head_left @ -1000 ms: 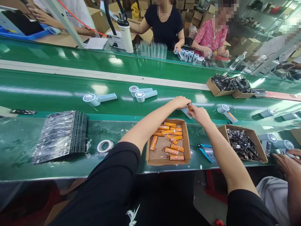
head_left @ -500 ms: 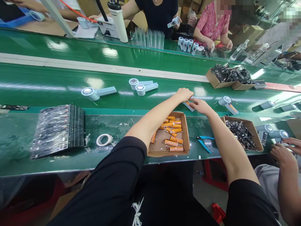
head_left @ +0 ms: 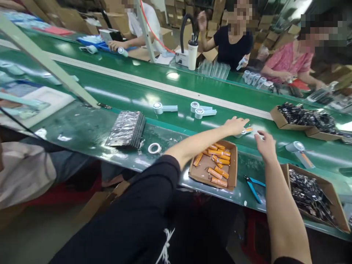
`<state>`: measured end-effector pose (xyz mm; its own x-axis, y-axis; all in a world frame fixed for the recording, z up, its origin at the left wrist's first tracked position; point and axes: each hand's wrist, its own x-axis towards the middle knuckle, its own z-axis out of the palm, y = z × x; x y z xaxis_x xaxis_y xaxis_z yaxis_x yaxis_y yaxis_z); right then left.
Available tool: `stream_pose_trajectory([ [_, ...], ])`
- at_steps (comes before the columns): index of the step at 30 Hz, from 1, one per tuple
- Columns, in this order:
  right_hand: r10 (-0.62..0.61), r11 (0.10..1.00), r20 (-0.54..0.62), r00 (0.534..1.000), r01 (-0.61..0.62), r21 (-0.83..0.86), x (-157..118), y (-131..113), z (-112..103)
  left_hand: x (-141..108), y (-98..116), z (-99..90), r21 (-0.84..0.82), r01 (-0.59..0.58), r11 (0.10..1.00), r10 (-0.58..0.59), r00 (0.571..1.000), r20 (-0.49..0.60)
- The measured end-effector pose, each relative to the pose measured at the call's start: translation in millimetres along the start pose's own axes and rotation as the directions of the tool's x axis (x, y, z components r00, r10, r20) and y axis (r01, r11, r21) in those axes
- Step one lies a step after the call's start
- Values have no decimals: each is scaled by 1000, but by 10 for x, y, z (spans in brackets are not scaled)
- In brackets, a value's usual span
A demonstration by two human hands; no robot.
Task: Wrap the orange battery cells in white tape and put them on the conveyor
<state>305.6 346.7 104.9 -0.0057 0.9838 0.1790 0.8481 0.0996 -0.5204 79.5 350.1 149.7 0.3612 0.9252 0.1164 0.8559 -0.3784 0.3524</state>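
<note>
My left hand (head_left: 236, 125) reaches over the green belt with its fingers stretched out and apart. Just below it lies a light blue handheld fan housing (head_left: 242, 134) with an orange battery cell (head_left: 249, 129) in its handle; the fan's round end is hidden by the hand. I cannot tell whether the hand touches it. To the right, my right hand (head_left: 266, 143) hovers with thumb and fingers apart, holding nothing. Near my forearms stands a cardboard tray (head_left: 233, 161) with several orange battery cells (head_left: 218, 173).
Blue-handled cutters (head_left: 254, 189) and a tape roll (head_left: 154, 148) lie on the bench. A stack of circuit boards (head_left: 126, 128) is left; a box of wired parts (head_left: 313, 194) is right. More fan housings (head_left: 295, 147) lie on the belt. Co-workers sit opposite.
My view has swung left. My hands have moved apart: the right drew away from the fan housing and opened, while the left stays above it with fingers spread.
</note>
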Motion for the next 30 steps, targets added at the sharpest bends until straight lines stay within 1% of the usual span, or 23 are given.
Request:
stream_pose_trajectory([
  [1,-46,997,-31,998,47,54,-274,56,-4,-269,-171,0,-5,-4,1000,4,1000,-11],
  [2,-104,987,-53,993,110,121,-596,130,-9,-612,-382,7,-5,-3,1000,3,1000,-18],
  [3,-175,962,-68,982,185,201,-949,215,-22,-1025,-619,13,-1,1,1000,-1,999,-53],
  [4,-234,935,-64,970,243,257,-1312,303,-46,-1494,-862,14,9,44,999,-43,995,-88],
  [5,-276,917,-41,960,275,289,-1660,387,-83,-1996,-1092,6,32,113,993,-108,986,-128],
  [7,-321,898,19,947,298,325,-2234,514,-182,-2974,-1462,-24,105,252,962,-225,949,-223],
  [8,-339,890,52,939,302,342,-2431,543,-232,-3387,-1590,-37,167,281,945,-239,943,-233],
  [9,-358,879,84,930,305,367,-2561,542,-275,-3719,-1684,-41,222,301,927,-248,939,-238],
  [10,-381,862,114,917,308,403,-2626,507,-306,-3956,-1748,-35,253,315,915,-258,937,-235],
  [11,-409,837,140,901,310,452,-2634,438,-324,-4098,-1791,-20,275,323,906,-265,937,-228],
  [12,-439,804,158,884,309,508,-2600,338,-325,-4155,-1818,3,283,330,901,-274,936,-221],
  [14,-485,739,166,859,301,603,-2471,59,-273,-4079,-1843,57,283,339,897,-289,935,-206],
  [15,-485,719,158,860,290,631,-2407,-106,-223,-3987,-1840,82,285,344,895,-293,934,-207],
  [17,-442,708,149,885,242,664,-2330,-456,-86,-3784,-1796,125,288,339,896,-278,932,-232],
  [18,-416,701,162,895,203,683,-2320,-628,-6,-3695,-1754,144,290,317,903,-248,935,-252],
  [19,-406,690,191,894,162,705,-2324,-792,76,-3622,-1702,160,292,278,915,-201,942,-268],
  [20,-416,675,225,881,133,726,-2334,-943,158,-3567,-1650,173,293,221,930,-141,952,-272],
  [21,-448,661,253,858,127,740,-2344,-1078,234,-3528,-1605,182,291,155,944,-78,962,-260],
  [22,-493,652,268,827,148,743,-2350,-1191,299,-3504,-1576,187,285,89,954,-20,971,-237],
  [24,-577,650,267,772,235,723,-2345,-1346,389,-3492,-1587,187,258,11,966,40,980,-194],
  [26,-623,643,252,741,302,704,-2332,-1403,420,-3519,-1672,179,225,25,974,21,980,-199],
  [28,-628,635,248,738,301,712,-2326,-1386,422,-3561,-1763,172,218,82,972,-34,976,-214],
  [30,-593,639,270,759,239,731,-2329,-1351,433,-3591,-1767,168,234,103,967,-55,978,-201],
])
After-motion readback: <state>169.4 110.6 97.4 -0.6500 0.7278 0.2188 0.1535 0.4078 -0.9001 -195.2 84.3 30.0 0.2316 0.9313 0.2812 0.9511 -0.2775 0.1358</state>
